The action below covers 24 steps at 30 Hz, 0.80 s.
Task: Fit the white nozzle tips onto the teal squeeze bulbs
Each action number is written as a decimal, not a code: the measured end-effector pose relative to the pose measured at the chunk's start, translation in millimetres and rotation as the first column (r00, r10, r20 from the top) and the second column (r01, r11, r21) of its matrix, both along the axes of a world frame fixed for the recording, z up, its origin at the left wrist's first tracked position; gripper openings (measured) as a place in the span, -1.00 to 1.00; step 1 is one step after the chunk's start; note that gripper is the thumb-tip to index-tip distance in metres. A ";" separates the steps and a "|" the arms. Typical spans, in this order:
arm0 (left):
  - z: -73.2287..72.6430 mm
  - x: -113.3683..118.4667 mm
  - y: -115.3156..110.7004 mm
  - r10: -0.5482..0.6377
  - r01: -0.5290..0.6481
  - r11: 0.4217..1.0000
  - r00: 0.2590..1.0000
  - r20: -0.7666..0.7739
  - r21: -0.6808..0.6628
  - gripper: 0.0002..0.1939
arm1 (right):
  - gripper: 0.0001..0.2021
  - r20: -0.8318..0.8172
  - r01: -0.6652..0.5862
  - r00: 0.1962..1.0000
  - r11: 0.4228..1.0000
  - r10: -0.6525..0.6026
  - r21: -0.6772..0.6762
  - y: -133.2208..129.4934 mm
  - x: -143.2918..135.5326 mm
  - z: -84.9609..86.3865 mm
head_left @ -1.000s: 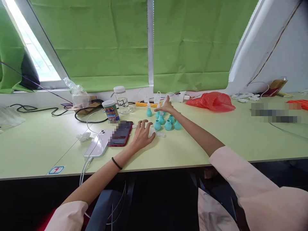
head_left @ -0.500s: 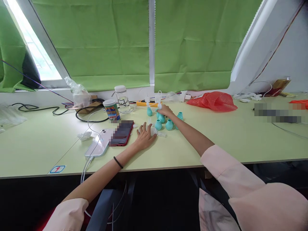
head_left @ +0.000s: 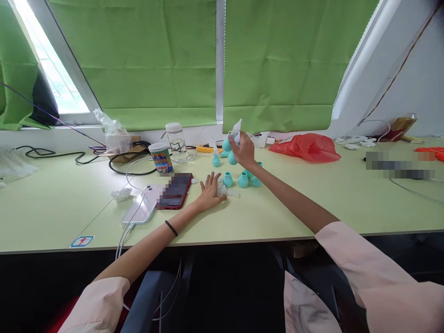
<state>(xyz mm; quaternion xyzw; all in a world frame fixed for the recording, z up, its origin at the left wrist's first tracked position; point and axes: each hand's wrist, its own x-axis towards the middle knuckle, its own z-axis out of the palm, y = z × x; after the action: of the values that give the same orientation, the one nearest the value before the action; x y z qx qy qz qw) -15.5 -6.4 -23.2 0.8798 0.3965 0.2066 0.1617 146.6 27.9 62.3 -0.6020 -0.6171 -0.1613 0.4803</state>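
Note:
Above the back of the group of bulbs, my right hand is closed round a small bulb syringe. Its translucent white nozzle points up, and a turquoise bulb shows beside my fingers. My left hand lies on the table with spread fingers, next to clear plastic pieces and a clear tube. Several loose turquoise bulbs stand between and beyond my hands, their necks upward. Farther back stands a bulb with a clear nozzle fitted.
Left of my left hand lie a dark phone with a red edge and a pale phone with a white cable. Behind them stand a printed can and a clear bottle. A red plastic bag lies at the back right.
My right hand has risen from among the bulbs, lifting the bulb syringe off the table. My left hand has stayed almost in place, its fingers still spread.

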 end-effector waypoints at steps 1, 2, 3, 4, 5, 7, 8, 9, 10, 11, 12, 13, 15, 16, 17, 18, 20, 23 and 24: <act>0.4 -0.2 -0.8 0.000 0.000 1.000 1.000 0.002 -0.001 -0.24 | -0.60 -0.032 -0.064 0.997 0.998 0.064 0.017 -9.4 0.0 3.4; 0.7 -0.3 -1.4 0.000 0.000 1.000 1.000 0.008 0.003 -0.25 | -0.60 -0.063 -0.132 0.989 0.991 0.133 0.016 -19.8 0.5 5.2; 1.2 -0.6 -2.0 0.004 -0.005 1.000 1.000 0.023 0.017 -0.27 | -0.60 -0.078 -0.211 0.975 0.977 0.210 -0.003 -30.7 1.6 5.5; 2.0 -1.0 -2.6 0.013 -0.016 0.999 0.999 0.053 0.048 -0.32 | -0.62 -0.069 -0.297 0.953 0.954 0.294 -0.044 -41.9 3.5 4.2; 3.3 -1.6 -3.2 0.025 -0.035 0.995 0.995 0.100 0.098 -0.38 | -0.63 -0.034 -0.383 0.924 0.916 0.382 -0.116 -52.7 6.1 1.5; 7.5 -2.8 -4.9 0.037 -0.092 0.969 0.972 0.232 0.229 -0.56 | -0.67 0.080 -0.484 0.847 0.824 0.526 -0.295 -71.5 12.3 -7.5; 10.3 -3.1 -6.0 0.025 -0.114 0.950 0.955 0.295 0.289 -0.65 | -0.69 0.146 -0.494 0.803 0.781 0.578 -0.382 -78.7 15.3 -13.2; 13.3 -2.9 -7.3 -0.005 -0.116 0.935 0.941 0.338 0.336 -0.73 | -0.70 0.211 -0.477 0.767 0.758 0.606 -0.444 -84.2 17.8 -19.2; 16.2 -2.2 -8.6 -0.046 -0.093 0.926 0.935 0.353 0.367 -0.77 | -0.71 0.269 -0.444 0.748 0.759 0.607 -0.477 -88.1 19.5 -25.5; 18.7 -0.8 -10.0 -0.089 -0.052 0.922 0.936 0.341 0.384 -0.76 | -0.72 0.314 -0.413 0.738 0.768 0.597 -0.490 -90.6 20.3 -31.6; 20.6 1.2 -11.2 -0.130 -0.001 0.920 0.943 0.307 0.392 -0.73 | -0.73 0.344 -0.388 0.738 0.782 0.580 -0.487 -92.0 20.3 -37.4; 21.8 3.6 -12.1 -0.159 0.046 0.919 0.952 0.262 0.392 -0.69 | -0.74 0.359 -0.369 0.748 0.799 0.558 -0.474 -92.7 19.6 -42.6; 22.1 8.7 -13.1 -0.174 0.094 0.920 0.968 0.182 0.381 -0.63 | -0.75 0.363 -0.338 0.781 0.833 0.508 -0.437 -92.9 17.2 -51.1; 21.5 10.8 -13.1 -0.170 0.099 0.922 0.972 0.161 0.375 -0.60 | -0.76 0.358 -0.323 0.800 0.848 0.482 -0.419 -92.9 16.1 -54.3; 20.7 12.5 -13.0 -0.166 0.099 0.925 0.974 0.156 0.368 -0.58 | -0.76 0.353 -0.312 0.814 0.859 0.462 -0.407 -92.9 15.2 -56.7; 19.8 13.5 -12.9 -0.165 0.096 0.929 0.972 0.166 0.357 -0.56 | -0.77 0.347 -0.306 0.823 0.866 0.450 -0.396 -93.0 14.7 -58.4; 18.6 14.2 -12.7 -0.164 0.092 0.948 0.962 0.219 0.306 -0.53 | -0.77 0.328 -0.328 0.826 0.863 0.459 -0.384 -93.0 14.9 -60.2; 18.6 14.1 -12.1 -0.150 0.108 0.984 0.933 0.326 0.144 -0.50 | -0.78 0.264 -0.437 0.798 0.822 0.541 -0.365 -92.6 16.7 -61.0; 18.9 13.9 -11.4 -0.143 0.123 0.989 0.922 0.361 0.077 -0.49 | -0.77 0.238 -0.474 0.785 0.802 0.571 -0.363 -92.3 17.4 -61.2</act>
<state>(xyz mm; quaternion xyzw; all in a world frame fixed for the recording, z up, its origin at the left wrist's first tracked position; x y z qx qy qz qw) -1.6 -17.8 -4.3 0.8548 0.2934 0.3654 0.2230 164.0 -64.4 1.1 -0.4309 -0.8497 -0.0303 0.3023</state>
